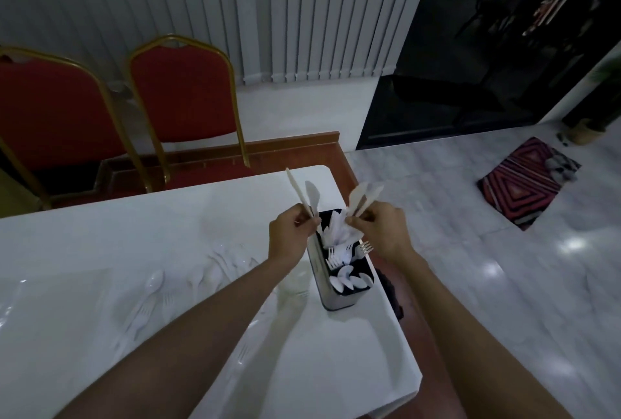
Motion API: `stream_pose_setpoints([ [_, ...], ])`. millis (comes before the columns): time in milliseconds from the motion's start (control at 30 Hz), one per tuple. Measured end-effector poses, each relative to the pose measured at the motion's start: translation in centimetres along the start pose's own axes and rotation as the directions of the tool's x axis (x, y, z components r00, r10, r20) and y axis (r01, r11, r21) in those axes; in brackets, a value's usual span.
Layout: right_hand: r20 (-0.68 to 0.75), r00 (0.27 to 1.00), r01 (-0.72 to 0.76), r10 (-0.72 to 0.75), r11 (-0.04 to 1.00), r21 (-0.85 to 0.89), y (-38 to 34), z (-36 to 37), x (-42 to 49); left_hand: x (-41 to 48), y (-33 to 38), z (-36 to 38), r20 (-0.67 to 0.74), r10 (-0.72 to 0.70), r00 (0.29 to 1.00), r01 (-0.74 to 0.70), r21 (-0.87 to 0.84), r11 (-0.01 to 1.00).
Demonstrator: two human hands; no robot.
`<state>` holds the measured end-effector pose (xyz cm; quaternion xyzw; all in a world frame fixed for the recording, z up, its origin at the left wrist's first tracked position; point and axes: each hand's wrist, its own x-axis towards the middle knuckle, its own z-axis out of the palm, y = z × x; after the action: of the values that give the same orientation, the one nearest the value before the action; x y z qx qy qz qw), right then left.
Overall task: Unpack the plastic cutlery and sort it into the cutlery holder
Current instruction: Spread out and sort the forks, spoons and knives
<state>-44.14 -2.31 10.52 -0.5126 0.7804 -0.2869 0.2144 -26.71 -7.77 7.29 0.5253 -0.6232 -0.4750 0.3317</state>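
Mostly sorted — holder [339, 297] holds forks, spoons, knives; left hand [291, 233] and right hand [383, 228] each grip knives; loose cutlery [151, 301] remains on worktop [100, 243].

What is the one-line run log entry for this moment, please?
left hand: holds knives | right hand: holds knives | cutlery holder: partly filled | loose cutlery: on table

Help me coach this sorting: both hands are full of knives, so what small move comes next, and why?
Probably lower the left hand and drop its knives into the far compartment of the cutlery holder, where knives already stand; forks and spoons fill the nearer ones.
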Motion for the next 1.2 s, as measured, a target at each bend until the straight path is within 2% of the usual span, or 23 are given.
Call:
stream_pose_setpoints([
  [100, 0.088, 0.99, 0.119, -0.108, 0.983, -0.136, 1.1, 1.1, 1.0, 0.4, -0.7, 0.6, 0.119, 0.043, 0.992, -0.05, 0.054, 0.997],
  [267, 0.184, 0.977, 0.161, -0.108, 0.94, -0.302, 1.5, 1.3, 2.6, 0.8, -1.7, 1.2, 0.191, 0.079, 0.978, -0.101, 0.104, 0.989],
  [333, 0.242, 0.96, 0.213, -0.142, 0.931, -0.298, 1.3, 0.7, 3.2, 1.0, -1.3, 1.3, 0.213, 0.105, 0.971, -0.129, 0.101, 0.986],
  [433, 0.29, 0.928, 0.313, -0.233, 0.909, -0.275, 1.2, 0.2, 3.4, 1.3, -0.7, 1.2, 0.129, 0.098, 0.987, -0.113, 0.116, 0.987],
  [500, 0.315, 0.91, 0.359, -0.271, 0.894, -0.269, 1.3, 0.4, 3.2, 1.2, -0.6, 1.0, 0.124, 0.106, 0.987, -0.123, 0.144, 0.982],
  [633, 0.341, 0.899, 0.372, -0.275, 0.891, -0.262, 1.7, 1.1, 3.4, 1.2, -0.4, 0.6, 0.051, 0.149, 0.988, -0.154, 0.108, 0.982],
  [800, 0.347, 0.902, 0.356, -0.259, 0.898, -0.257, 1.8, 1.0, 3.4, 1.2, -1.4, 1.1, 0.182, 0.155, 0.971, -0.195, 0.223, 0.955],
  [967, 0.359, 0.897, 0.345, -0.258, 0.916, -0.205, 2.0, 0.9, 3.6, 1.8, -1.4, 1.6, 0.21, 0.213, 0.954, -0.261, 0.24, 0.935],
  [1100, 0.332, 0.892, 0.383, -0.306, 0.902, -0.198, 2.3, 0.6, 3.3, 1.4, -2.3, 1.9, 0.175, 0.196, 0.965, -0.23, 0.208, 0.951],
  [1200, 0.342, 0.891, 0.379, -0.298, 0.903, -0.201, 2.1, 0.5, 3.3, 1.2, -2.6, 2.0, 0.218, 0.241, 0.946, -0.296, 0.274, 0.915],
])
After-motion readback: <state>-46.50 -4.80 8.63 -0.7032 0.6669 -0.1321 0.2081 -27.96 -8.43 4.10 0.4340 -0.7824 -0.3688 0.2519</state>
